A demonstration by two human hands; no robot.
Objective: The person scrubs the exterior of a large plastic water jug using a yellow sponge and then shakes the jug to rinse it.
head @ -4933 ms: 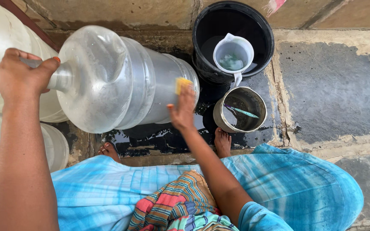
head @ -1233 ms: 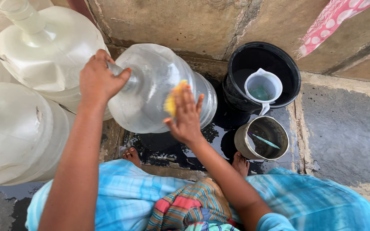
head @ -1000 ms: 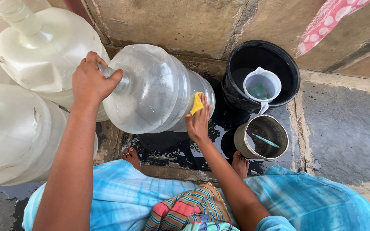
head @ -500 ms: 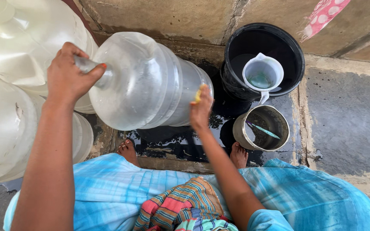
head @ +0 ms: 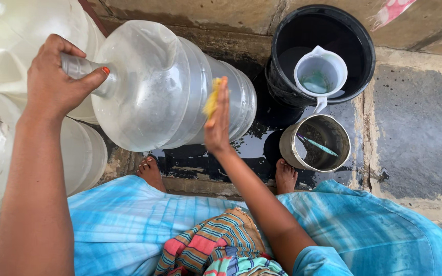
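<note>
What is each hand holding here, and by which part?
Left hand grips the clear water jug by its neck. Right hand presses a yellow sponge flat against the jug's side.

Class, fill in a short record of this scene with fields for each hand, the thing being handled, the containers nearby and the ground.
Left hand: grips the neck of the large clear water jug, which lies tilted on its side.
Right hand: presses a yellow sponge flat against the jug's side.
Black bucket: holds a white plastic mug.
Metal pot: beside the right foot, a thin stick-like tool inside.
Other jugs: pale, at left.
Ground: wet dark stone.
</note>
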